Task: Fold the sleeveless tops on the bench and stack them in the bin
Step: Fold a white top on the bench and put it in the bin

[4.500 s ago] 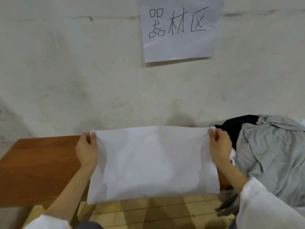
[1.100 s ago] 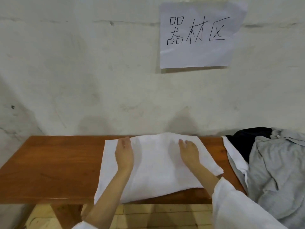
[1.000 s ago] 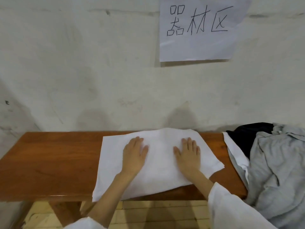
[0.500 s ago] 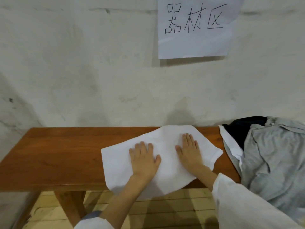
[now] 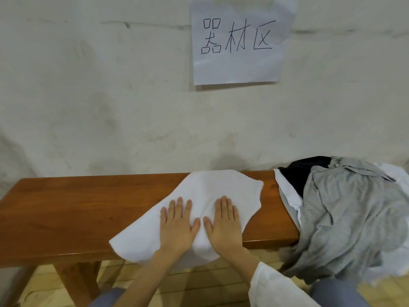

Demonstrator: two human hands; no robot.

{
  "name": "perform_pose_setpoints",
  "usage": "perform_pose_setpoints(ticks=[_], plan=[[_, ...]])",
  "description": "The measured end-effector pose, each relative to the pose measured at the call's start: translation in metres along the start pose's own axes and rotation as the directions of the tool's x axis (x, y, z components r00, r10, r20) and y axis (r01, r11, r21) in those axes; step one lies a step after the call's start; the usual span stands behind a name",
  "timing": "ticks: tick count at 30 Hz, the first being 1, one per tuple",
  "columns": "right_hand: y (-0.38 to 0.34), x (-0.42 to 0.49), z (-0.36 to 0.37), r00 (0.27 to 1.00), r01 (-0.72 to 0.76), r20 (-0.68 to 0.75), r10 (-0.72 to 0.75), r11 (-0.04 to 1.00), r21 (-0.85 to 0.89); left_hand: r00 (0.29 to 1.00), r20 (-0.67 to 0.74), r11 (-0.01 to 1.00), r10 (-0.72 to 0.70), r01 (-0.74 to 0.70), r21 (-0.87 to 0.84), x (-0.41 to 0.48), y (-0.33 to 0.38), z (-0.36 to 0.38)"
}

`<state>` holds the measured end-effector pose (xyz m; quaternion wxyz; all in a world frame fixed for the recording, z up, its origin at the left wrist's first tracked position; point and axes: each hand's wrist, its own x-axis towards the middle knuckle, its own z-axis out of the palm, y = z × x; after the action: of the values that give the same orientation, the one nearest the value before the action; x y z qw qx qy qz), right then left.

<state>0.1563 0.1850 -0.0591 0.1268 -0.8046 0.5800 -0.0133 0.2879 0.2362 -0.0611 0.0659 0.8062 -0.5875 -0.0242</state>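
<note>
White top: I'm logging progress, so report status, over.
Both flat: left hand, right hand, pressing white top. Top on bench, near edge overhanging. Beside it, clothes pile at right; no bin seen.

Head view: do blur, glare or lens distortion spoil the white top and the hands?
Head view: soft, even light, no glare, though the white top is washed out, creases barely showing. Head view: left hand and right hand lie flat on it, reasonably sharp. Head view: the bench edge bows slightly from the wide lens; the wall sign is legible.

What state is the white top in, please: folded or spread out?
Folded, though untidily: the white top is a compact bundle under the flat left hand and right hand.
</note>
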Motion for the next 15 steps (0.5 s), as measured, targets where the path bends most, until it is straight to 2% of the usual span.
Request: perform_pose_setpoints(ticks=[2,4,7,11,15], plan=[[0.019,0.006,-0.009,0.981,0.18,0.081,-0.174,0.981,-0.073,0.996,-0.083,1.0,0.024,-0.024,0.001,-0.009,0.002,-0.002],[0.036,0.009,-0.014,0.931,0.356,0.119,-0.346,0.931,-0.082,0.982,-0.186,0.999,0.035,-0.037,-0.009,-0.006,0.003,-0.003],[0.056,0.013,-0.025,0.866,0.496,0.121,-0.485,0.863,-0.093,0.961,-0.247,0.991,0.124,-0.131,-0.014,0.008,0.0,-0.006],[0.07,0.013,-0.031,0.811,0.58,0.162,-0.562,0.81,-0.093,0.938,-0.139,0.941,0.318,-0.33,-0.072,0.013,-0.002,-0.003],[0.074,0.012,-0.031,0.816,0.572,0.143,-0.56,0.818,-0.062,0.949,0.026,0.939,0.314,-0.307,-0.153,0.006,0.0,-0.002]])
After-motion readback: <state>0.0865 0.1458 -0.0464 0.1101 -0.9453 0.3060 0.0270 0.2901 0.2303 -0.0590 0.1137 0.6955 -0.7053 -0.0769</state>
